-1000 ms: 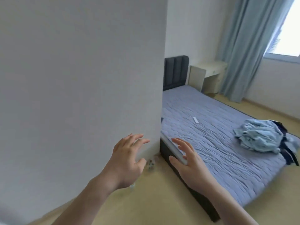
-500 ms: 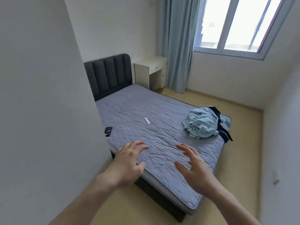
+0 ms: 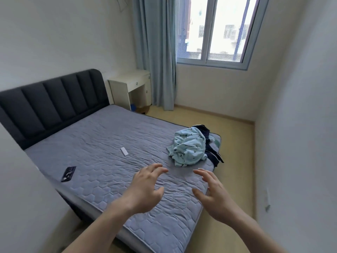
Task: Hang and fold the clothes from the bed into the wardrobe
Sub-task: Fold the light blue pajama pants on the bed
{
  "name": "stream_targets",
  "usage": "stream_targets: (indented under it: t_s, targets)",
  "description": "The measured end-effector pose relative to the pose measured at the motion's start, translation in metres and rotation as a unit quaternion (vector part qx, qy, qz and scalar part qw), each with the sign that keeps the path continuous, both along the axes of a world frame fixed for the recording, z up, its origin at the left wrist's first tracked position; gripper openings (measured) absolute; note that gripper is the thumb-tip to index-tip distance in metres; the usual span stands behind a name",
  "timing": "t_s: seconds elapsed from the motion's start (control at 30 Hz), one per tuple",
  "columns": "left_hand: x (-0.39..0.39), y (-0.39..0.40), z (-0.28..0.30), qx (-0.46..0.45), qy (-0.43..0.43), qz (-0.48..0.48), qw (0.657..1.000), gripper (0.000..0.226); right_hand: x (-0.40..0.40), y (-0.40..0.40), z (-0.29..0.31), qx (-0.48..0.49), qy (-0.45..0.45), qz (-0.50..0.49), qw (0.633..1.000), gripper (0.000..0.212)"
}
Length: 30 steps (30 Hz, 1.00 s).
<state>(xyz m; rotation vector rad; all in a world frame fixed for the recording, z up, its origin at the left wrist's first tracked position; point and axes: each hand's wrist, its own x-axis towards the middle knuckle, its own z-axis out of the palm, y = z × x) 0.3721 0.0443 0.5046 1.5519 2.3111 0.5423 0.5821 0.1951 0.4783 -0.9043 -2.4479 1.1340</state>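
A crumpled light blue garment lies in a heap near the far right corner of the grey quilted bed. A dark navy garment sits partly under it, spilling toward the mattress edge. My left hand hovers over the foot of the bed with fingers spread and holds nothing. My right hand hovers beside it, fingers relaxed and empty. Both hands are short of the clothes heap. No wardrobe is in view.
A black phone and a small white remote lie on the mattress. A dark padded headboard, a cream bedside desk, a blue curtain and a window stand beyond. White walls close in on both sides.
The view has swung right, past a white wall, onto the whole bed. Both hands stayed raised and empty, and the clothes heap is now nearer to them.
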Motion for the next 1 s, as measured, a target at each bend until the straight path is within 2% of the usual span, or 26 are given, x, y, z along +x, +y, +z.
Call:
stream_targets:
  t_s: [0.2,0.37,0.67,1.0]
  targets:
    - [0.027,0.085,-0.004,0.016,-0.022,0.044,0.999,0.059,0.006,0.109,0.007,0.006,-0.026,0.050,0.998,0.053]
    - [0.017,0.127,-0.014,0.005,-0.029,0.086,0.996,0.059,-0.013,0.175,0.003,-0.004,-0.026,0.079,0.997,0.052]
    - [-0.054,0.233,-0.071,-0.022,-0.054,0.143,0.988,0.056,-0.065,0.304,-0.044,-0.036,-0.068,0.100,0.992,0.051]
    - [-0.150,0.405,-0.146,-0.085,-0.132,0.138,0.978,0.056,-0.129,0.468,-0.109,-0.077,-0.148,0.035,0.985,0.046]
